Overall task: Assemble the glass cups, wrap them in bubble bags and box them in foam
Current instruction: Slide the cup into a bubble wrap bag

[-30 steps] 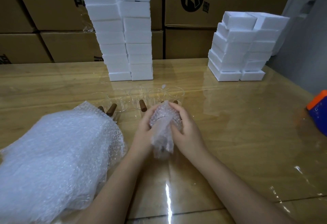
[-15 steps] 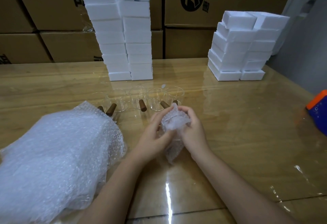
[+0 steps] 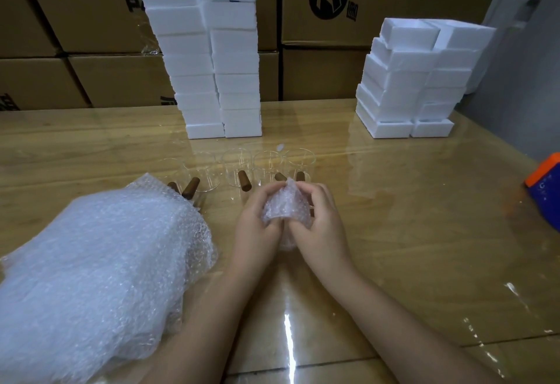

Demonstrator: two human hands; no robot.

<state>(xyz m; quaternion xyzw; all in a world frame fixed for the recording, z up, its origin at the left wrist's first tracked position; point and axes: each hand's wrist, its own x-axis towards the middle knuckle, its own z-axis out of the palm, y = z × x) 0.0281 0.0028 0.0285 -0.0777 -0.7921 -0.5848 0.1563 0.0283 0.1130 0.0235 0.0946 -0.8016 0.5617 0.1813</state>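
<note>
A small bundle of bubble wrap (image 3: 285, 205), with a cup inside that I cannot make out, sits between both hands at the table's middle. My left hand (image 3: 257, 220) grips its left side and my right hand (image 3: 321, 220) grips its right side, fingers curled over the top. Behind the hands stands a row of several clear glass cups (image 3: 236, 168) with brown wooden handles. A big pile of bubble bags (image 3: 94, 268) lies at the left. Two stacks of white foam boxes rise at the back: a tall foam stack (image 3: 212, 56) and a lower foam stack (image 3: 418, 80).
A glossy wooden table (image 3: 409, 232) carries everything. Cardboard cartons (image 3: 348, 20) wall off the back. An orange-and-blue object (image 3: 545, 189) sits at the right edge. A grey wall stands at the far right.
The wrapped bundle has been folded shorter: the hanging tail of bubble wrap is tucked in, and both hands have closed tighter round the top.
</note>
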